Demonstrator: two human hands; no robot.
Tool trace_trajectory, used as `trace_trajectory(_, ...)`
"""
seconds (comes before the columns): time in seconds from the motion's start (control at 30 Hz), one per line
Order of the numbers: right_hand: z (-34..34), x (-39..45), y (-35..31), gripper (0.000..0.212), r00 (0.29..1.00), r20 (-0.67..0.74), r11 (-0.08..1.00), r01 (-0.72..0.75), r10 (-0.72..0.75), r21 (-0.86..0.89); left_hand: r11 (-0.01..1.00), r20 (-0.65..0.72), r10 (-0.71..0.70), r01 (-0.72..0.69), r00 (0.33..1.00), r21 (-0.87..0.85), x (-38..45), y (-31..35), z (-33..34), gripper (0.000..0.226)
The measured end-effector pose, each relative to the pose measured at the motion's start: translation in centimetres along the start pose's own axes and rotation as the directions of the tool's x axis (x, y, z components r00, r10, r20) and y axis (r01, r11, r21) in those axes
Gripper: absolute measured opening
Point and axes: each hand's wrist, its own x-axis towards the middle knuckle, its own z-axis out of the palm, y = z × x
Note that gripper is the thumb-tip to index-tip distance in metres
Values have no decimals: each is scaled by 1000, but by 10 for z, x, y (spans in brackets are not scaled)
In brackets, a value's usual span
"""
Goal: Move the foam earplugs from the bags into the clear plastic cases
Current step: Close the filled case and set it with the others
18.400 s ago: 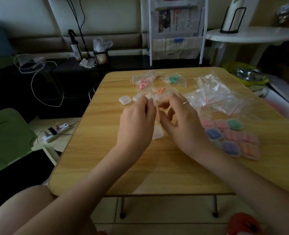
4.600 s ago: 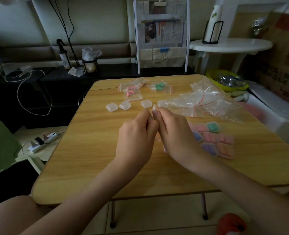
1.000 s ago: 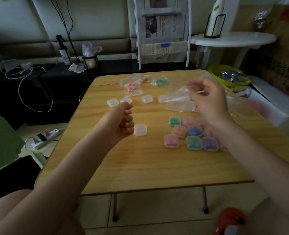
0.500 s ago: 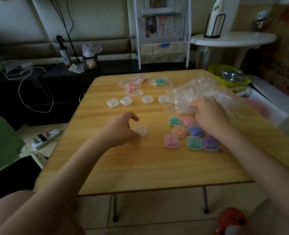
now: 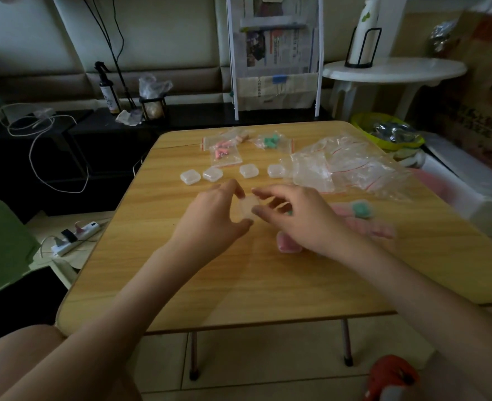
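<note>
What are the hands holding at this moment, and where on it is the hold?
Both hands hold one small clear plastic case above the table. The left hand pinches its left side, the right hand its right side.

Clear case [image 5: 246,209]: blurred between the left hand [image 5: 210,221] and right hand [image 5: 299,218]; lid open or closed, contents unreadable.
Filled cases [image 5: 363,219]: mostly hidden behind the right hand, smeared; count unclear.
Empty bags [image 5: 346,166]: overlapping, number unclear.
Red object [image 5: 389,377]: cut off by bottom edge.
</note>
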Motion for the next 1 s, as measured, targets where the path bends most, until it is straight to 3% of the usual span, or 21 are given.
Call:
trace_trajectory(0.1,4,-2,-5,50,997,-74,999,-28,31,37,992,-62,120,-118,991,32,-6,6,3,37)
trace_trajectory(0.2,3,-1,-6,39,993,-103,982,-39,58,182,977,-109,208,-203,972,60,-10,11,4,37)
trace_trajectory(0.33,-1,0,-8,31,991,-21,886,-107,130,451,988,-149,152,-156,977,-11,-7,13,0,38)
trace_trajectory(0.53,-5,-1,-9,21,978,34,772,-183,205,608,982,-166,186,-189,968,-2,-5,10,6,40)
trace_trajectory(1.0,-14,0,-6,24,971,72,713,-217,227,667,951,-192,280,-299,941,-79,-1,10,8,30)
